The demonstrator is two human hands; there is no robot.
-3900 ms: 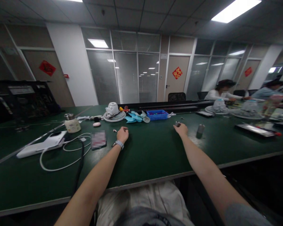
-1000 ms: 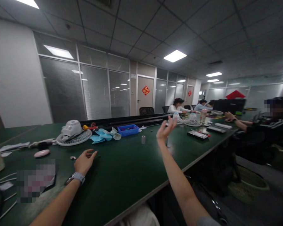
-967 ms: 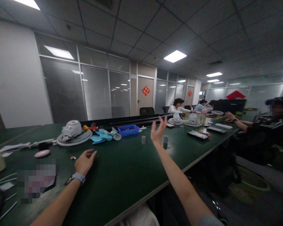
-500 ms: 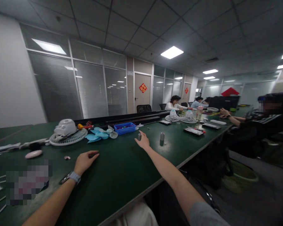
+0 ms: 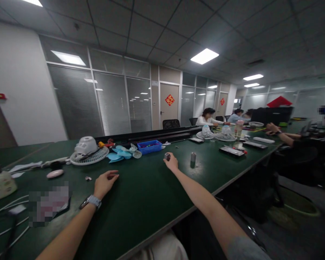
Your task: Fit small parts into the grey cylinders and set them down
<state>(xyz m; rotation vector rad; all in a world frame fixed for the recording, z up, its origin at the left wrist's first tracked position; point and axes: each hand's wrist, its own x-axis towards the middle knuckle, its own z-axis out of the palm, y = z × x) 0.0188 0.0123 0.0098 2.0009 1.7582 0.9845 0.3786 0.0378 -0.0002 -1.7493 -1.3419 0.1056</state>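
My right hand (image 5: 171, 162) reaches over the green table, fingers closed round a small grey battery (image 5: 167, 156) whose top shows between thumb and fingers. A second grey battery (image 5: 193, 159) stands upright on the table just right of that hand. My left hand (image 5: 106, 184), with a watch at the wrist, rests on the table at the left. Its fingers are loosely bent with a gap to the thumb, and nothing shows in it. A pink earbud (image 5: 88, 178) lies to its left.
Behind my hands are a blue bin (image 5: 149, 147), light-blue fan blades (image 5: 120, 154) and a white fan part (image 5: 88, 150). A pink case (image 5: 55, 174), white cables (image 5: 9, 206) and a floral pot (image 5: 1, 184) are left. Hard drives (image 5: 232, 151) lie right; other people sit farther along.
My right hand's fingers have closed round the battery they were spread about. The view has turned slightly left. My left hand stays on the table.
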